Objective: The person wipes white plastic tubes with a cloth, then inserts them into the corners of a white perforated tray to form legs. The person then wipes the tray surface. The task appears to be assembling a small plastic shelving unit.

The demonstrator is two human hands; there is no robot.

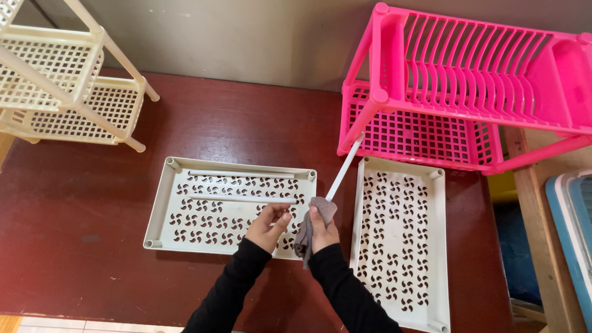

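Gripping a grey cloth (311, 225) around the white rod (343, 169), your right hand (323, 233) is closed; your left hand (269, 226) pinches the rod's lower end above the white tray (161, 203).

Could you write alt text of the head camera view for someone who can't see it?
Two hands in black sleeves wipe a white rod: the right hand holds a grey cloth around it, the left hand its lower end. Two white trays lie on a dark red table, beside a pink rack.

Both black-sleeved arms reach forward, hands close together; the left hand (268, 225) has its fingers curled and pinched, and the right hand (322, 229) is closed in a fist-like grip
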